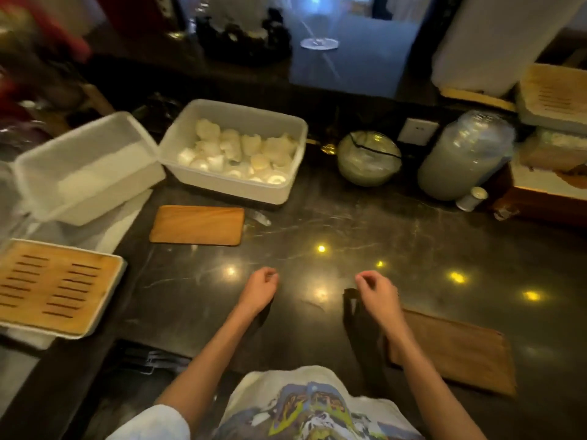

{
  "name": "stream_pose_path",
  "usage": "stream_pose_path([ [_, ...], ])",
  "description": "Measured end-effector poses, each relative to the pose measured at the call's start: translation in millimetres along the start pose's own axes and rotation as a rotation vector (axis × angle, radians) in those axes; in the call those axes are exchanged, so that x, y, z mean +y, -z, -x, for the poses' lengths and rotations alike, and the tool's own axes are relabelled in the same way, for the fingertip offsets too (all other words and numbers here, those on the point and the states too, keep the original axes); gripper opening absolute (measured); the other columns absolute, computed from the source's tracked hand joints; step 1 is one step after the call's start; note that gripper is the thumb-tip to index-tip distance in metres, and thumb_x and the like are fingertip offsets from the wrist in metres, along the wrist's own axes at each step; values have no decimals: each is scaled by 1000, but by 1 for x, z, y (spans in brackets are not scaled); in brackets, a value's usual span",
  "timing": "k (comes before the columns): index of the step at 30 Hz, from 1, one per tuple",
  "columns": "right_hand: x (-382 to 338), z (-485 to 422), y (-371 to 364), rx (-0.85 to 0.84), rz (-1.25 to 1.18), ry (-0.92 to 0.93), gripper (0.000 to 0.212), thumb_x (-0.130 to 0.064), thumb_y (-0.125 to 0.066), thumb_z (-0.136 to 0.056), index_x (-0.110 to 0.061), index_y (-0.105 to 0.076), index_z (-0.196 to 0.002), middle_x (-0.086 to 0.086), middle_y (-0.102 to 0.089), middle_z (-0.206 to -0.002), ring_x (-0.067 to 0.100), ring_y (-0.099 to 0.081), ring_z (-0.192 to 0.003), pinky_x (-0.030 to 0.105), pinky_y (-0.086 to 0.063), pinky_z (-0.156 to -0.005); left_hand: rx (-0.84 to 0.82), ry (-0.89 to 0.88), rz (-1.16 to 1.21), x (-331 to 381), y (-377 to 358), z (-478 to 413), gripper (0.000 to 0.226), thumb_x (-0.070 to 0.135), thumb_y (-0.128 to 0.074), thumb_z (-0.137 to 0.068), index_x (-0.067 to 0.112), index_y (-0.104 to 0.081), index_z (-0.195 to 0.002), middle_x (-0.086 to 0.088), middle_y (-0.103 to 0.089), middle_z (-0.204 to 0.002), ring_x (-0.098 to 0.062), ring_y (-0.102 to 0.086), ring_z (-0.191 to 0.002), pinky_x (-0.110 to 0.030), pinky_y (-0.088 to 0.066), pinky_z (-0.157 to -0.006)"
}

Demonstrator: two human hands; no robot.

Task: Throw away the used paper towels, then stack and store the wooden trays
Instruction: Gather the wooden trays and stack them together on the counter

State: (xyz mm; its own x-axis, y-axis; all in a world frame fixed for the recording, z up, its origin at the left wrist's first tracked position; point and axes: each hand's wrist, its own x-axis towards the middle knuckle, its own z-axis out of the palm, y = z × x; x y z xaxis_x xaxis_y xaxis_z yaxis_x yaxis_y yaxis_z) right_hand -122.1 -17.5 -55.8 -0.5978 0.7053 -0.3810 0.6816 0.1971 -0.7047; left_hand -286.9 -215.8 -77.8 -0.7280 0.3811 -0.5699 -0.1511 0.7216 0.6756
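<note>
A flat wooden tray [197, 225] lies on the dark marble counter [365, 236], just in front of a white tub. A darker wooden tray [457, 350] lies at the near right, partly under my right forearm. My left hand [259, 289] and my right hand [378, 295] hover over the counter's near middle, fingers loosely curled, nothing held. A slatted wooden tray [47, 284] sits in a white holder at the left edge. White paper [120, 217] lies spread under the left tub.
A white tub [235, 150] holds several rolled white towels. An empty white tub [85, 166] tilts beside it. A covered bowl [368, 157], a plastic jar [463, 157] and a small shaker [471, 198] stand at the back right. Another slatted tray [556, 96] sits far right.
</note>
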Motion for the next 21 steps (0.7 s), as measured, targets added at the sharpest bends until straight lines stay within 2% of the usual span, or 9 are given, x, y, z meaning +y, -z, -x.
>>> stream_pose_path([
  [2, -44, -6, -46, -90, -5, 24, 19, -23, -58, -94, -11, -69, -103, 7, -71, -98, 20, -64, -93, 35, -50, -84, 87, 29, 51, -16, 50, -16, 29, 19, -52, -97, 0, -65, -115, -19, -69, -113, -32, -64, -107, -38, -49, -95],
  [4, -80, -12, -87, -168, -25, 48, 18, -26, -58, -94, -15, -69, -102, 1, -70, -96, 16, -65, -92, 37, -52, -85, 154, 63, 133, -29, 94, -27, 26, 20, -51, -97, 1, -68, -101, -20, -70, -98, -32, -65, -91, -40, -51, -84],
  [7, -124, -23, -139, -219, -42, 94, 11, -28, -59, -93, -23, -68, -97, -6, -68, -88, 8, -63, -84, 27, -50, -75, 253, 78, 205, -44, 150, -40, 27, 16, -49, -96, 13, -63, -73, -8, -63, -67, -23, -56, -65, -32, -42, -61],
  [10, -159, -38, -180, -213, -61, 99, 7, -27, -60, -91, -27, -66, -88, -8, -67, -79, 10, -64, -77, 28, -49, -68, 334, 96, 180, -57, 197, -54, 28, 19, -51, -92, 18, -64, -67, -6, -64, -63, -23, -58, -61, -34, -44, -61],
  [12, -177, -51, -202, -192, -70, 52, 7, -27, -61, -90, -26, -67, -87, -6, -68, -78, 14, -66, -77, 30, -50, -69, 361, 105, 157, -64, 223, -67, 26, 20, -52, -90, 12, -67, -69, -12, -68, -69, -29, -64, -67, -39, -50, -66],
  [15, -193, -69, -228, -161, -78, -15, 15, -25, -60, -90, -19, -68, -101, 0, -71, -94, 16, -66, -88, 33, -53, -78, 400, 124, 87, -70, 254, -92, 25, 22, -53, -91, 6, -71, -94, -18, -73, -94, -34, -68, -88, -41, -53, -77],
  [18, -202, -81, -244, -178, -31, -49, 36, -23, -58, -90, -12, -60, -125, 7, -66, -118, 24, -62, -110, 44, -51, -96, 426, 130, -5, -72, 273, -118, 32, 23, -51, -94, 7, -66, -117, -15, -68, -119, -32, -62, -111, -40, -48, -92],
  [21, -205, -90, -253, -230, 25, -123, 47, -19, -58, -90, -8, -52, -135, 12, -62, -127, 28, -59, -115, 46, -49, -99, 368, 206, -83, -77, 283, -141, 42, 25, -51, -94, 3, -56, -130, -21, -57, -134, -38, -51, -125, -46, -42, -106],
])
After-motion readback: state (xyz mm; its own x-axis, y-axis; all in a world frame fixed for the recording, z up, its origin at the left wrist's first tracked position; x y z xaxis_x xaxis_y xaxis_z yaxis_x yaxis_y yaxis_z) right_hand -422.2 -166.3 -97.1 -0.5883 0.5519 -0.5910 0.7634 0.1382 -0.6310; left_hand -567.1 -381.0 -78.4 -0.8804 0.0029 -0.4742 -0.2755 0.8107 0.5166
